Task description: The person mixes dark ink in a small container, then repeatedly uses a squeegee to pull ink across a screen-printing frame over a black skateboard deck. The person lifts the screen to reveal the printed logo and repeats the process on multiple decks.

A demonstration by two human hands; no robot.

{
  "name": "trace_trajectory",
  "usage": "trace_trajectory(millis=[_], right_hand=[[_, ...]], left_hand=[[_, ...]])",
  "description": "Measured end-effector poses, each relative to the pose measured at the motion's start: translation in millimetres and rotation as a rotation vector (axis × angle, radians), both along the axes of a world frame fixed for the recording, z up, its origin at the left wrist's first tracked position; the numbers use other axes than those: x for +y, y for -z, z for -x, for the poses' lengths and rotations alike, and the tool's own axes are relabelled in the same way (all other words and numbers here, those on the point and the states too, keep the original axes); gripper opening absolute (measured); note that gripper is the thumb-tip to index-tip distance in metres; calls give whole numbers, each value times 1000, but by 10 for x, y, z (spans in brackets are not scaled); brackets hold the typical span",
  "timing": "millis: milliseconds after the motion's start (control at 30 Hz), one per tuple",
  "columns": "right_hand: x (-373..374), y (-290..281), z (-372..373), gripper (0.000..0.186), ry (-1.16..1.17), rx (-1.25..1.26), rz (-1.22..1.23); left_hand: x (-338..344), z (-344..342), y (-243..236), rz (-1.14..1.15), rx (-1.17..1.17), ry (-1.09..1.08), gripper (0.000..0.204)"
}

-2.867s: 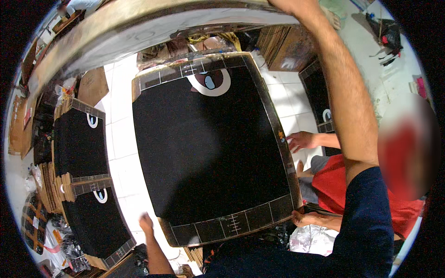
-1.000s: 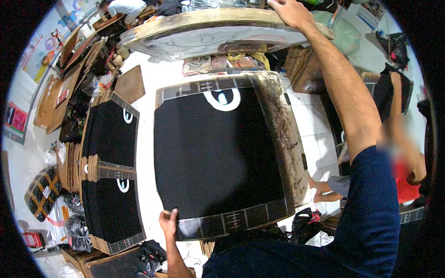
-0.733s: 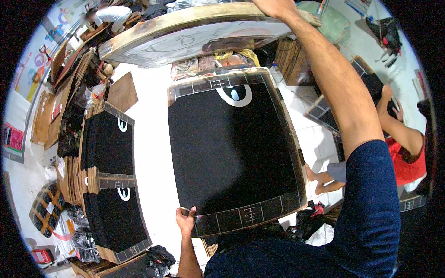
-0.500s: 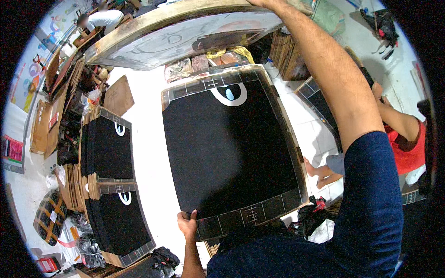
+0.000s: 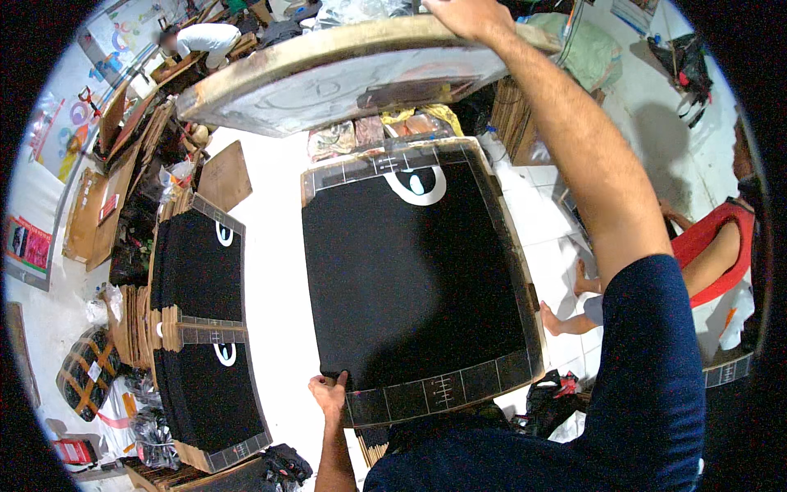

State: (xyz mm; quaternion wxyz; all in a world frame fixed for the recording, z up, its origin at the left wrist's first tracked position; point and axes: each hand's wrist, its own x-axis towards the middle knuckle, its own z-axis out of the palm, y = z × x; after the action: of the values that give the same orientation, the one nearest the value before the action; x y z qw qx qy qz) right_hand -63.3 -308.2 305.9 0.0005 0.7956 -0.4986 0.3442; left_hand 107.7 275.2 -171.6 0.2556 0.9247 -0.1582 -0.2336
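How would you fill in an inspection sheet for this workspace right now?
Surface: mostly covered; a pale work surface edge shows at right.
Job's things: black panel with a white-ringed eye, lying flat; raised frame tilted beyond it.
Clutter: two stacks of black panels, a taped dark bundle and plastic bags at left.
Hands: left hand grips the panel's near left corner; right hand is at the raised frame's upper edge, grip partly hidden.
Cables: nothing seen.
Surroundings: person in red at right; person in white at upper left; white floor.

Wall poster (image 5: 30, 242), nine o'clock: print too small to read.
Black taped parcel (image 5: 75, 371), eight o'clock: white label (image 5: 94, 371), too blurry.
Readable words: none.
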Motion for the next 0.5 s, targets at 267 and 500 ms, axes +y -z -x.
trace_trajectory(millis=[267,500], right_hand=[[654,1103,413,28,-88,-78,184],[1945,2856,951,18,-192,-152,-134]], left_hand=[[-1427,-7,-1423,685,-55,50,90],[-2164,220,-1920,1115,998,-665,91]])
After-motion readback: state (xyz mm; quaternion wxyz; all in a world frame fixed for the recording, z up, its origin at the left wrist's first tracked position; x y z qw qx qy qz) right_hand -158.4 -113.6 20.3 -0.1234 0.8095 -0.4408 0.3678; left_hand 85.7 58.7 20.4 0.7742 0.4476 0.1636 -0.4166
